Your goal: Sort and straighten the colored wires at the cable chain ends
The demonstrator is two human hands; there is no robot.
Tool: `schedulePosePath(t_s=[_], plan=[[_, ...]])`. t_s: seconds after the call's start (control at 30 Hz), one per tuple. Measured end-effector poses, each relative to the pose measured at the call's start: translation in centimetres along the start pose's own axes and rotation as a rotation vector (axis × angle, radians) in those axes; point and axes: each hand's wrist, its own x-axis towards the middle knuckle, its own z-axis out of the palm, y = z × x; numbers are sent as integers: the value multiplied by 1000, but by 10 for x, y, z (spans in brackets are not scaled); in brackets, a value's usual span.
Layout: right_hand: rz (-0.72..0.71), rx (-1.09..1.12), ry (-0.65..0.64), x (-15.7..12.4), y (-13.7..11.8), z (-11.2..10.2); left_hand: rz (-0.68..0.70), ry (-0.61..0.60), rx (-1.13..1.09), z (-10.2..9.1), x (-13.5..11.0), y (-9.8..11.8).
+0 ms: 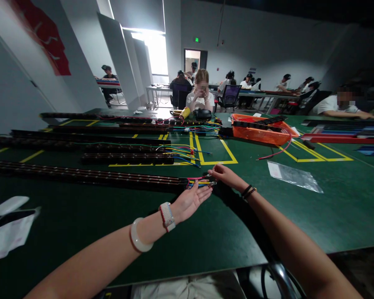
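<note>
A long dark wire harness (112, 177) lies along the table, its coloured leads ending between my hands. My left hand (188, 202) is palm up, fingers stretched out and slightly apart, beside the yellow and blue wires (202, 183) with metal ring terminals. Whether those wires rest on the fingers is hard to tell. The thumb points up close to them. My right hand (227, 176) has its fingertips pinched at the terminal end of a red wire (200, 178), just beyond the left fingertips.
More dark harnesses (127, 158) with loose coloured leads lie behind. An orange basket (255, 133) holds black parts. A clear plastic bag (294, 176) lies at right, white packets (9, 232) at left. Yellow tape marks the green table (283, 224). A person (201, 97) sits opposite.
</note>
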Motion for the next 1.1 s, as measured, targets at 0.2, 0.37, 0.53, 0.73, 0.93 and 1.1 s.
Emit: schedulePosePath(t_s=[0.2,0.37,0.53,0.73,0.93,1.1], plan=[[110,-101,-364,-13,-17,-12,0,14,12,1,0,-1],[76,-146,-265,-11,-14,-7,0,4,18,-2,2,-2],[-11,-217,-73,-3,-1,5,35,-43,36,-3,0,-2],[-78,-112,82,7,3,16,34,-63,57,-3,0,-3],[-81,-149,67,8,0,12,17,-66,46,-4,0,-2],[95,-265,-184,-4,-4,-8,13,-55,47,-1,-2,-1]])
